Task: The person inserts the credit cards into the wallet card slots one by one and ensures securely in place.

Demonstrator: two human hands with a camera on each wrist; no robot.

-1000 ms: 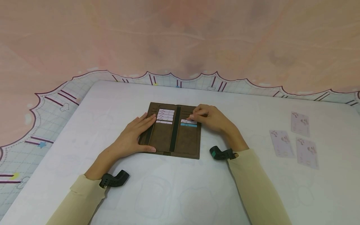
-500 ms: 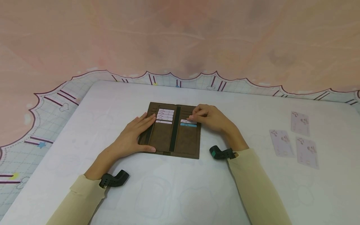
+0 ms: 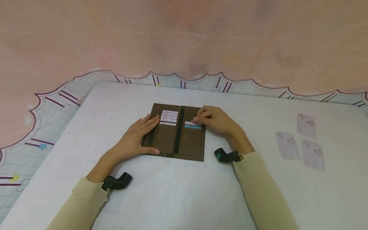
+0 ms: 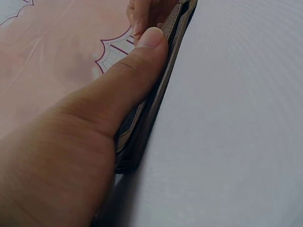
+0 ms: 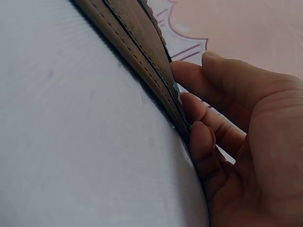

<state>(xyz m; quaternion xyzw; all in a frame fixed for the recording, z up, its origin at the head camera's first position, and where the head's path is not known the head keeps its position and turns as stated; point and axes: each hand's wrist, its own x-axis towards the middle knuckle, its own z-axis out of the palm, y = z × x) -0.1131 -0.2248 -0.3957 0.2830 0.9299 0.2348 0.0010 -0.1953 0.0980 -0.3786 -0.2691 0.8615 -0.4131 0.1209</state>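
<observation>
An unfolded brown card wallet (image 3: 191,145) lies on the white table, with a dark band down its middle. Several pale printed cards (image 3: 169,115) fill slots in its left half. In the right half a pale card (image 3: 188,123) shows above a blue card (image 3: 193,127). My left hand (image 3: 135,137) rests on the wallet's left edge, fingers spread, its thumb along the near corner. My right hand (image 3: 214,119) has bent fingers at the right edge; thumb and forefinger pinch the pale card's top. In the right wrist view its lower fingers touch the wallet's side (image 5: 175,111).
To the right, three loose pale cards lie face up on the table: a far card (image 3: 306,125), a left card (image 3: 287,145) and a near card (image 3: 313,155). A patterned cloth border (image 3: 66,95) runs beyond the table's far and left edges.
Both hands, the wallet and the cards stay in place. Only the head view has shifted very slightly.
</observation>
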